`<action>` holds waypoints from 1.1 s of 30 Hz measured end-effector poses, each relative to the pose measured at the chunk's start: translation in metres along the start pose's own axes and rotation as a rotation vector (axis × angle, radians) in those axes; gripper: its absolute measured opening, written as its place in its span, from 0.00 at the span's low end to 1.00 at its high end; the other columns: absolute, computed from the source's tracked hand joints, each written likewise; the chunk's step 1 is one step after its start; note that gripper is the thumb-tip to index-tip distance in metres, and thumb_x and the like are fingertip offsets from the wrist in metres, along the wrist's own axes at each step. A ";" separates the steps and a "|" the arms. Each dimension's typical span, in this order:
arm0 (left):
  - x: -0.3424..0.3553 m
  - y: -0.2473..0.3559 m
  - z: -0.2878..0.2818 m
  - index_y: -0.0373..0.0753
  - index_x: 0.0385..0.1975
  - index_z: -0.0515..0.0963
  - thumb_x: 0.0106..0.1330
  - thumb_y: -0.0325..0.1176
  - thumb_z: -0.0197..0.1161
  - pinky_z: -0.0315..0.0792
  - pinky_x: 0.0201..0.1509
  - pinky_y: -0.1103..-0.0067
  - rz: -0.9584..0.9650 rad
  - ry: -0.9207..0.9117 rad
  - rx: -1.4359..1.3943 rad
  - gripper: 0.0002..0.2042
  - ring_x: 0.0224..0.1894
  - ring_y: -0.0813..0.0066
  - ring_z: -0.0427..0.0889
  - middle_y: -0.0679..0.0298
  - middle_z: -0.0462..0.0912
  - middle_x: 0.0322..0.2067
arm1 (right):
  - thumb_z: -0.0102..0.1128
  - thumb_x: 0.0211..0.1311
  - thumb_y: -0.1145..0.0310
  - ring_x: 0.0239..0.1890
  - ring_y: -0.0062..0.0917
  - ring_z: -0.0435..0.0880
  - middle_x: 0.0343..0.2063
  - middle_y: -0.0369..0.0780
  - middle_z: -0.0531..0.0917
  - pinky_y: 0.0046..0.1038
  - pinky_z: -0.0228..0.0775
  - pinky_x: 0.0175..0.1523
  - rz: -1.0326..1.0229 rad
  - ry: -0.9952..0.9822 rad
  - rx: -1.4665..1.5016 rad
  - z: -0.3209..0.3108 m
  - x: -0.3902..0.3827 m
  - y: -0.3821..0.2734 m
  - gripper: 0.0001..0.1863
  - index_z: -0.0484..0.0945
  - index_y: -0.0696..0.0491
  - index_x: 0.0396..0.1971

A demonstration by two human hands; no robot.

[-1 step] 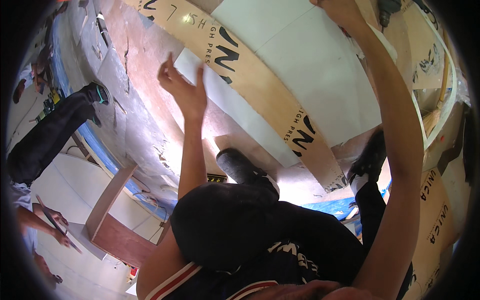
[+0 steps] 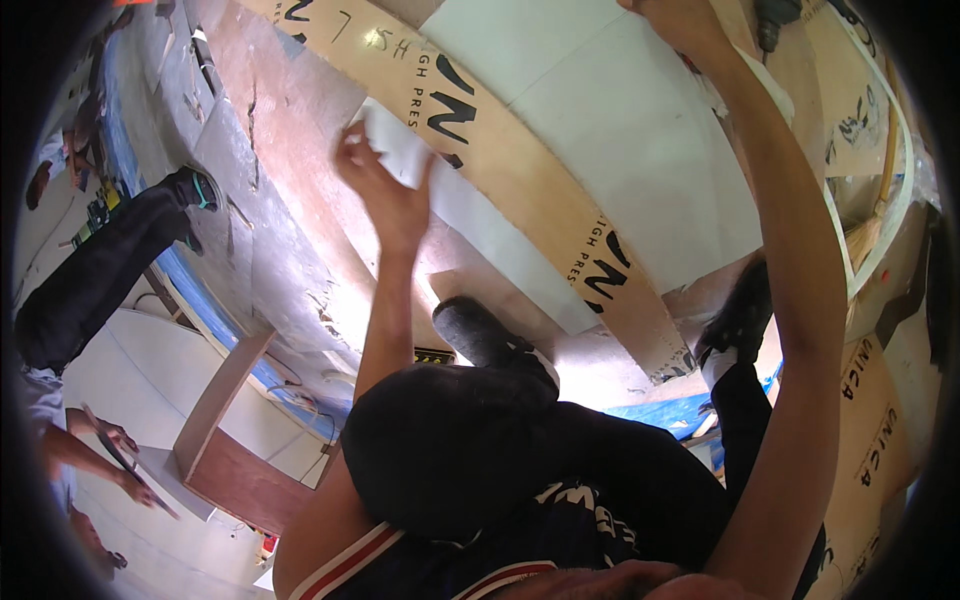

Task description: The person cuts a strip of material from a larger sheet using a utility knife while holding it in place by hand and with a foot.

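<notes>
Nearest, the person's black-clad knee (image 2: 450, 450) rises above a dark jersey (image 2: 470, 560) with red and white trim. The left hand (image 2: 388, 200) is lifted in front of the work surface, its fingers half curled and its thumb standing well apart, a wide gap between them and nothing seen in it. The right arm (image 2: 800, 290) reaches far up the right side, and its hand (image 2: 680, 22) is cut by the top edge, so I cannot tell how far it is closed or whether it has hold of anything.

Between the two hands, a long tan strip (image 2: 520, 155) with dark print runs diagonally from upper left to lower right, lying across a pale panel (image 2: 650, 150) that shows along both its sides. The left hand is near the strip's left edge. Below lie two dark shoes, one (image 2: 475, 330) near the pale panel's lower edge, the other (image 2: 738, 315) beyond the strip's lower end. A drill (image 2: 775, 22) lies at upper right, near the right hand.

Farther off at left, a co-worker in dark trousers (image 2: 100, 265) holds a thin dark strip (image 2: 128, 464) with both hands, beside a reddish-brown board (image 2: 245, 482).
</notes>
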State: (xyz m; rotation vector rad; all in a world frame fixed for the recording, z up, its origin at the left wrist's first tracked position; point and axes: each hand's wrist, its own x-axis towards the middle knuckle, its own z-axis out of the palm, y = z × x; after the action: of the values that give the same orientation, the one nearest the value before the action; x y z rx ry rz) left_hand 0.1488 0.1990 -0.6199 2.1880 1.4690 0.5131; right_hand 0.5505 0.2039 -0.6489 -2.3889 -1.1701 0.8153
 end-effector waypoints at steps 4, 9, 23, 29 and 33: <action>-0.055 0.038 0.006 0.60 0.75 0.61 0.42 0.51 0.85 0.55 0.74 0.52 0.358 -0.427 0.148 0.55 0.75 0.38 0.47 0.49 0.49 0.74 | 0.79 0.52 0.58 0.47 0.52 0.86 0.39 0.57 0.86 0.45 0.76 0.51 -0.023 0.055 -0.056 0.004 0.005 0.001 0.23 0.83 0.62 0.37; -0.071 0.069 0.039 0.66 0.75 0.61 0.42 0.51 0.82 0.50 0.78 0.49 0.865 -0.720 0.169 0.54 0.81 0.53 0.47 0.66 0.56 0.77 | 0.79 0.53 0.58 0.50 0.52 0.85 0.42 0.58 0.86 0.44 0.76 0.54 0.025 0.044 -0.069 0.004 0.001 -0.001 0.25 0.82 0.62 0.41; -0.045 0.104 0.077 0.42 0.69 0.71 0.48 0.54 0.78 0.48 0.82 0.49 1.328 -0.936 0.174 0.46 0.78 0.59 0.57 0.65 0.67 0.72 | 0.77 0.56 0.59 0.51 0.51 0.85 0.43 0.58 0.86 0.44 0.76 0.54 0.046 -0.003 -0.052 0.000 -0.001 -0.007 0.24 0.82 0.63 0.42; -0.047 0.102 0.079 0.43 0.68 0.72 0.49 0.54 0.78 0.48 0.82 0.49 1.295 -0.940 0.120 0.44 0.77 0.59 0.58 0.66 0.69 0.71 | 0.76 0.56 0.59 0.51 0.51 0.85 0.44 0.58 0.86 0.44 0.76 0.55 0.056 0.021 -0.032 0.003 -0.005 -0.007 0.24 0.82 0.63 0.43; -0.049 0.101 0.079 0.42 0.68 0.72 0.48 0.53 0.78 0.48 0.83 0.49 1.288 -0.921 0.121 0.44 0.77 0.59 0.59 0.67 0.69 0.71 | 0.76 0.57 0.60 0.52 0.51 0.84 0.45 0.58 0.86 0.44 0.76 0.56 0.063 0.025 -0.036 0.004 -0.006 -0.009 0.24 0.81 0.63 0.44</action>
State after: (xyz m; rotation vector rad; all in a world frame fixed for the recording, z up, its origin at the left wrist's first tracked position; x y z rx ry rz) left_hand 0.2508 0.1076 -0.6318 2.6270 -0.4658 -0.2645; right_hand 0.5399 0.2046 -0.6451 -2.4694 -1.1139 0.7874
